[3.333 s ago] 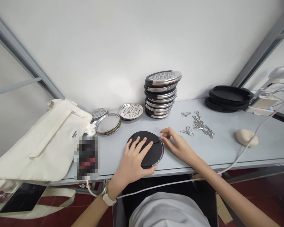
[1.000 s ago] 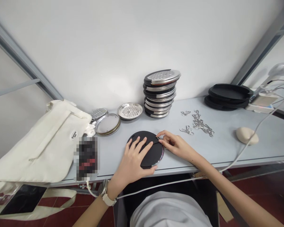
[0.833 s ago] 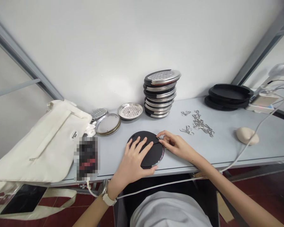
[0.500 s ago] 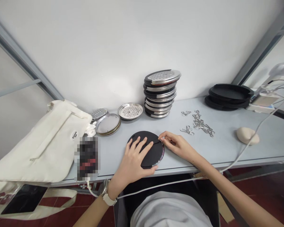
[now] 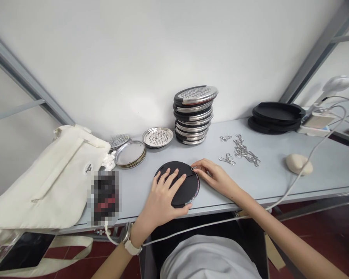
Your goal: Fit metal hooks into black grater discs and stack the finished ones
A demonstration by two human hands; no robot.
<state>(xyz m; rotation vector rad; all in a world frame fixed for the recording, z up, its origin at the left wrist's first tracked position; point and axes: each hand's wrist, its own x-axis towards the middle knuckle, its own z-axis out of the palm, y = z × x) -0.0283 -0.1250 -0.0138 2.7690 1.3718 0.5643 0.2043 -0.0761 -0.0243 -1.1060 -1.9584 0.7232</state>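
A round black disc [image 5: 177, 193] with a shiny strip along its right rim lies on the table near the front edge. My left hand [image 5: 164, 197] rests on top of it with fingers spread flat, and its thumb stretches along the near rim. At the disc's upper right edge, my right hand [image 5: 213, 178] is closed in a pinch. A small shiny metal clip [image 5: 193, 168] shows at those fingertips, partly hidden by them. Loose metal clips [image 5: 246, 152] lie in a heap beyond my right hand, with one apart from it [image 5: 227, 159].
Behind the disc stands a tall stack of metal and black discs [image 5: 195, 116]. Perforated metal plates [image 5: 157, 137] and plain metal lids [image 5: 130, 154] lie left of it. Black trays [image 5: 276, 116], a beige rounded object [image 5: 299, 164] and a white cable [image 5: 311, 149] are right; a cream bag [image 5: 55, 178] is left.
The view has shifted slightly. Both hands keep their places on the disc; the right fingertips have moved a little at its edge, where a metal loop now shows more clearly.
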